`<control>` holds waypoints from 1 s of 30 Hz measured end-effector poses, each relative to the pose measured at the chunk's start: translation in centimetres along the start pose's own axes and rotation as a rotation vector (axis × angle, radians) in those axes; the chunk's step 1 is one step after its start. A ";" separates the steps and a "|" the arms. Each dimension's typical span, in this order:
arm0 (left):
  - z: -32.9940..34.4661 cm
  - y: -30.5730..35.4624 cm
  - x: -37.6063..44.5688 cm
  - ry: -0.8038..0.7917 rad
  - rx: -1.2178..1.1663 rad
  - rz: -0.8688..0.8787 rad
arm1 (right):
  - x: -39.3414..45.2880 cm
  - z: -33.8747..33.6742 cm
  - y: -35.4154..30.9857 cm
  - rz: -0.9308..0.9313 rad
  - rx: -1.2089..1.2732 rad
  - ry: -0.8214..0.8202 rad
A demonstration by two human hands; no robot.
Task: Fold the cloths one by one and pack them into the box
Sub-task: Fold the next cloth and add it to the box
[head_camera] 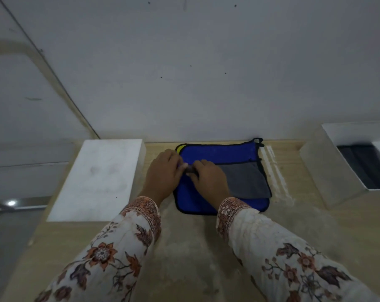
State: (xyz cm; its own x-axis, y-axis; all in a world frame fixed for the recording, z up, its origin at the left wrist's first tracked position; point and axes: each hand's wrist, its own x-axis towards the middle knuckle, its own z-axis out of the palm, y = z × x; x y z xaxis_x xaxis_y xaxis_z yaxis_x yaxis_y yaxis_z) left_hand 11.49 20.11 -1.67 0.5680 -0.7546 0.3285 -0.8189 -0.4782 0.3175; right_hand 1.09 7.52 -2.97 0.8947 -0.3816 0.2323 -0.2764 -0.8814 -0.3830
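From the head view, the blue cloth (219, 155) lies flat on the wooden surface (184, 247) in front of me, its far edge close to the white wall (184, 62). It has black edging and a small black loop at its far right corner. A grey cloth (243, 179) lies on top of the blue cloth, covering its right half, with one corner drawn toward the blue cloth's middle. A sliver of yellow cloth (180, 148) peeks out at the blue cloth's far left corner.

My left hand (163, 171) sits at the blue cloth's left edge, and my right hand (208, 177) rests over its middle. The fingers of both hands are curled and meet at the grey cloth's drawn-in corner, pinching it between them. How much fabric each hand has hold of I cannot tell, since the spot is small and blurred.

Left of the blue cloth stands a white block (97, 179) on the surface. Well to the right of the blue cloth is the open box (328, 171), with something dark inside it. My floral sleeves (110, 253) reach in from the near edge.
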 end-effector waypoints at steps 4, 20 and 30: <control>0.6 -0.4 -0.9 -0.229 -0.472 -0.631 | 0.2 -0.3 0.4 0.020 0.022 0.065; 4.4 -0.6 2.9 -0.320 -0.493 -0.914 | -5.0 3.0 0.3 -0.092 -0.023 -0.056; 6.0 5.4 6.3 -0.359 -0.658 -0.806 | -7.8 2.2 3.1 0.433 0.228 0.052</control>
State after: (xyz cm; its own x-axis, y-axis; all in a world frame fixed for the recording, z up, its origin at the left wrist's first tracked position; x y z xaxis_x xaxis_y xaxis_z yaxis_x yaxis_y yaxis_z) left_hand 10.20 10.08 -3.20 0.7717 -0.4665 -0.4322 0.0461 -0.6368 0.7697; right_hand -5.94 8.37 -7.91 0.6939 -0.7182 0.0510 -0.5302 -0.5576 -0.6387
